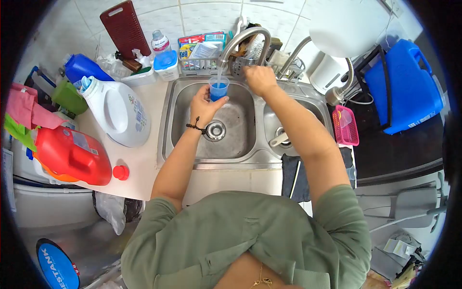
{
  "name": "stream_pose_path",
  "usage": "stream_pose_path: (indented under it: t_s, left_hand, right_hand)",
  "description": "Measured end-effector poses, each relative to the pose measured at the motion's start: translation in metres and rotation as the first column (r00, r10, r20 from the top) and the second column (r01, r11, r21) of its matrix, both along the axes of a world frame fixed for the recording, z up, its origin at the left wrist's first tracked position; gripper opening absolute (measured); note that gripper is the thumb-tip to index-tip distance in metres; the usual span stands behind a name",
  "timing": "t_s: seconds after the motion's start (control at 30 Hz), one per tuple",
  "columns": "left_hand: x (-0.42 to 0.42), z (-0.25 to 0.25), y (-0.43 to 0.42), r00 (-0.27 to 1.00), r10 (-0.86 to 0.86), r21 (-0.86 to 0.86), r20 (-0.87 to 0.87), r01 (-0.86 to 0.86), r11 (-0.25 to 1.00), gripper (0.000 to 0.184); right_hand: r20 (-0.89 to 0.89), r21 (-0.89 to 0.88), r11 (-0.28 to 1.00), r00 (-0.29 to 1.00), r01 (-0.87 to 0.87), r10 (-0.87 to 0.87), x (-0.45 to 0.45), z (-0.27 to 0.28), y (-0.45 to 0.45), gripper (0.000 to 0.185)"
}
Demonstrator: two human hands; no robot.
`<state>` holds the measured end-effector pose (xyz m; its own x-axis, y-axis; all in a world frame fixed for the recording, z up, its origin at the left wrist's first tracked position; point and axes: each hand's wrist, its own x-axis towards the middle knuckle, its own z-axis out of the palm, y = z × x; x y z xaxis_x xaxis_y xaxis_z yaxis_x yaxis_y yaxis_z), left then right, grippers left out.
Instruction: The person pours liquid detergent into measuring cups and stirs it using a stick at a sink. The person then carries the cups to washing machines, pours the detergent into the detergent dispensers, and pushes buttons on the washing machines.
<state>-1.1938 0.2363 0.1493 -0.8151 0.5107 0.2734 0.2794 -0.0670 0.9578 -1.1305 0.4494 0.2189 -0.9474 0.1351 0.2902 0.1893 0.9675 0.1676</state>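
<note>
My left hand [204, 103], with a dark beaded bracelet at the wrist, is closed around a small clear cup [218, 83] holding blue liquid. It holds the cup upright above the left sink basin [236, 132], under the spout of a curved metal faucet [246, 32]. A thin stream of water runs from the spout into the cup. My right hand [260, 80] is closed at the base of the faucet, where its handle is mostly covered by my fingers. A metal drain [215, 130] lies below the left hand.
Left on the counter stand a white jug [118, 113], a red jug [72, 154] and a red cap [121, 172]. A wire caddy with packets [202, 50] is behind the sink. Right are a pink basket [345, 126], a white kettle [328, 74] and a blue container [404, 86].
</note>
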Motion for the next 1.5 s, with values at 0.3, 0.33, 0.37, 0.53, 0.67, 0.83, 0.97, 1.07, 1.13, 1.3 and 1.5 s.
stream_pose_path:
  t_s: [0.3,0.33,0.37,0.53,0.67,0.83,0.97,1.07,1.13,1.3,1.5]
  left_hand:
    - [0.0,0.005,0.005,1.0,0.012,0.043,-0.006,-0.011,0.999,0.053]
    - [0.005,0.006,0.005,1.0,-0.002,0.072,0.013,0.001,0.997,0.053]
    - [0.007,0.006,0.002,1.0,-0.005,0.029,-0.014,0.005,1.0,0.051]
    - [0.04,0.018,-0.016,0.982,-0.105,-0.138,-0.16,0.083,0.987,0.045]
    - [0.077,0.005,-0.015,0.952,-0.256,-0.231,-0.168,0.214,0.949,0.045]
    - [0.155,0.011,0.005,0.878,-0.463,-0.15,-0.117,0.445,0.883,0.051]
    - [0.207,-0.013,0.037,0.745,-0.56,-0.224,-0.363,0.514,0.828,0.058]
    - [0.228,-0.02,0.051,0.675,-0.662,-0.334,-0.325,0.573,0.748,0.063]
    - [0.24,-0.023,0.059,0.635,-0.675,-0.374,-0.375,0.563,0.737,0.062]
    - [0.264,-0.025,0.066,0.591,-0.727,-0.541,-0.349,0.506,0.672,0.066]
    - [0.268,-0.03,0.075,0.493,-0.815,-0.638,-0.303,0.531,0.558,0.069]
  right_hand:
    - [-0.008,-0.094,0.987,0.991,0.13,-0.131,-0.027,0.013,0.007,0.014]
    - [-0.057,-0.112,0.988,0.992,0.109,-0.116,-0.023,0.015,0.003,0.015]
    - [-0.105,-0.131,0.987,0.989,0.094,-0.109,-0.018,0.016,0.0,0.016]
    - [-0.036,-0.337,0.94,0.997,0.058,-0.074,0.092,0.041,-0.023,0.018]
    - [0.328,-0.363,0.879,0.925,0.309,-0.189,0.22,0.021,-0.043,0.019]
    - [0.537,-0.321,0.661,0.705,0.678,-0.463,0.337,-0.014,-0.103,0.034]
    - [0.414,-0.532,0.378,0.622,0.758,-0.664,0.387,-0.057,-0.126,0.024]
    - [0.352,-0.573,0.294,0.553,0.765,-0.755,0.4,-0.051,-0.133,0.025]
    - [0.198,-0.668,0.311,0.565,0.676,-0.801,0.415,-0.05,-0.135,0.017]
    - [-0.152,-0.776,0.422,0.509,0.47,-0.847,0.436,0.011,-0.147,0.014]
    - [-0.4,-0.826,0.528,0.457,0.197,-0.795,0.44,0.039,-0.139,0.012]
